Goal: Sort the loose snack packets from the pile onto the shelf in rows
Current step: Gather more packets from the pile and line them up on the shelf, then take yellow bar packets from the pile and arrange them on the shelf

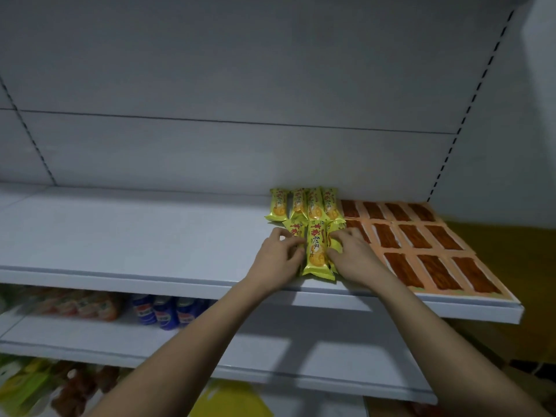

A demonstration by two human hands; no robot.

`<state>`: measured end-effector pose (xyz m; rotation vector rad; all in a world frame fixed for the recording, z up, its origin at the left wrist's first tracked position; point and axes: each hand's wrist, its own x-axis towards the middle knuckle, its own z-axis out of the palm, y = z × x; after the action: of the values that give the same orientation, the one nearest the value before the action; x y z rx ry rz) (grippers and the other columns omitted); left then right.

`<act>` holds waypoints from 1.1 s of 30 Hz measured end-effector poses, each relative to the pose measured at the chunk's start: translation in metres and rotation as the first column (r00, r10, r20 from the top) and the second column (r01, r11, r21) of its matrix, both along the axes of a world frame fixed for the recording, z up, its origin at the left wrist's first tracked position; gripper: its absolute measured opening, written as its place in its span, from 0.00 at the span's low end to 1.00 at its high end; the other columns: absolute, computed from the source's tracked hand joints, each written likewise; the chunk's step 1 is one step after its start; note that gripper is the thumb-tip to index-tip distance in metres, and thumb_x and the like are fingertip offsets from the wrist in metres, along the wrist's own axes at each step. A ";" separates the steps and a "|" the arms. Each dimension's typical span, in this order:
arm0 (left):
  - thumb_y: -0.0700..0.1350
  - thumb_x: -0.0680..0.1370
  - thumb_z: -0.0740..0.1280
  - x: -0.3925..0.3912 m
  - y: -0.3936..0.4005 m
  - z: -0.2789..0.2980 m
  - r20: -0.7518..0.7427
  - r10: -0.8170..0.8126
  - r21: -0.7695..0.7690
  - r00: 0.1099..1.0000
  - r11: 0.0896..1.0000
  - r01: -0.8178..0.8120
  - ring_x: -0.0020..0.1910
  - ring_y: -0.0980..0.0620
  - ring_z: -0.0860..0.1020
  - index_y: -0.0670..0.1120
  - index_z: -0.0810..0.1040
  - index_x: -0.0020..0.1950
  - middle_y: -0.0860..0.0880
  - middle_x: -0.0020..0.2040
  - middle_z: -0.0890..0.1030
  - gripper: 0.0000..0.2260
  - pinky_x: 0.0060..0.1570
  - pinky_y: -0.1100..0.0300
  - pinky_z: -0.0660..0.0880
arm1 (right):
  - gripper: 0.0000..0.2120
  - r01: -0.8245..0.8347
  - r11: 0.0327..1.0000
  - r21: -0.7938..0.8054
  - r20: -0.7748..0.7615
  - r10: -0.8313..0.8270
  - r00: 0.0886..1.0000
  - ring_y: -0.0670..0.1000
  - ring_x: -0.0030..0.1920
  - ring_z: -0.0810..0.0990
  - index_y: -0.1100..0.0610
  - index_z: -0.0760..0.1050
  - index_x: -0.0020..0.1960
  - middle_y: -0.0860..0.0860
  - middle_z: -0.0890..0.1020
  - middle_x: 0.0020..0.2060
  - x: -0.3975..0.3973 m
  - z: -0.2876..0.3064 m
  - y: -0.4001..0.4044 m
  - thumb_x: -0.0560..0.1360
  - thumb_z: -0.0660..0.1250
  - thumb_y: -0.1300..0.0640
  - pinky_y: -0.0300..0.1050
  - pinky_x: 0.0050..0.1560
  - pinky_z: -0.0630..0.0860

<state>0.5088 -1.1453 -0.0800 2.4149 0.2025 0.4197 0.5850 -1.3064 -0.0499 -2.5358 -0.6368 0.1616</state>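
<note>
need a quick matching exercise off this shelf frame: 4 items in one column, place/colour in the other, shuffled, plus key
Things:
1. back row of yellow packets
2. orange packets
3. blue bottles
4. middle front yellow packet

Descriptions:
A. on the shelf below, under the top shelf's front edge
B. between the left hand and the right hand
C. laid flat in a grid at the shelf's right end
D. four side by side against the back panel

Pairs: 1-D, 2-C, 3-A, 4-B
</note>
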 end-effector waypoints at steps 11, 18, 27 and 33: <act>0.51 0.84 0.61 -0.003 0.003 0.004 -0.058 -0.003 -0.041 0.998 0.999 0.001 0.66 0.46 0.73 0.50 0.75 0.72 0.45 0.70 0.70 0.18 0.68 0.56 0.68 | 0.25 0.018 0.988 -0.153 0.051 -0.010 0.999 0.59 0.74 0.62 0.54 0.61 0.78 0.55 0.59 0.76 -0.007 0.016 0.006 0.82 0.59 0.49 0.55 0.72 0.64; 0.59 0.84 0.56 -0.049 0.072 0.017 -0.176 0.180 0.132 0.968 0.979 -0.158 0.68 0.44 0.73 0.54 0.71 0.75 0.46 0.74 0.71 0.21 0.69 0.46 0.69 | 0.20 -0.157 0.987 -0.012 0.212 0.156 0.965 0.59 0.69 0.69 0.57 0.70 0.72 0.57 0.73 0.69 -0.030 0.046 0.057 0.81 0.61 0.54 0.51 0.68 0.67; 0.61 0.82 0.55 -0.222 0.176 0.013 -0.243 0.597 0.212 0.765 0.802 -0.559 0.70 0.44 0.70 0.55 0.72 0.74 0.48 0.73 0.72 0.23 0.67 0.45 0.69 | 0.18 -0.551 0.834 -0.005 0.132 0.547 0.827 0.52 0.63 0.73 0.51 0.71 0.69 0.49 0.75 0.65 -0.158 0.024 0.201 0.82 0.58 0.47 0.52 0.61 0.72; 0.66 0.81 0.53 -0.338 0.225 0.001 -0.308 0.730 0.236 0.610 0.680 -0.694 0.65 0.46 0.76 0.56 0.72 0.73 0.49 0.73 0.73 0.26 0.62 0.45 0.74 | 0.22 -0.762 0.638 -0.108 0.081 0.770 0.633 0.54 0.62 0.76 0.51 0.71 0.69 0.50 0.77 0.63 -0.245 0.009 0.293 0.80 0.58 0.41 0.50 0.57 0.75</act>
<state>0.1708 -0.9203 -0.0790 2.3903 1.3974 0.2901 0.3400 -1.0137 -0.0408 -2.1577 -1.7738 0.3270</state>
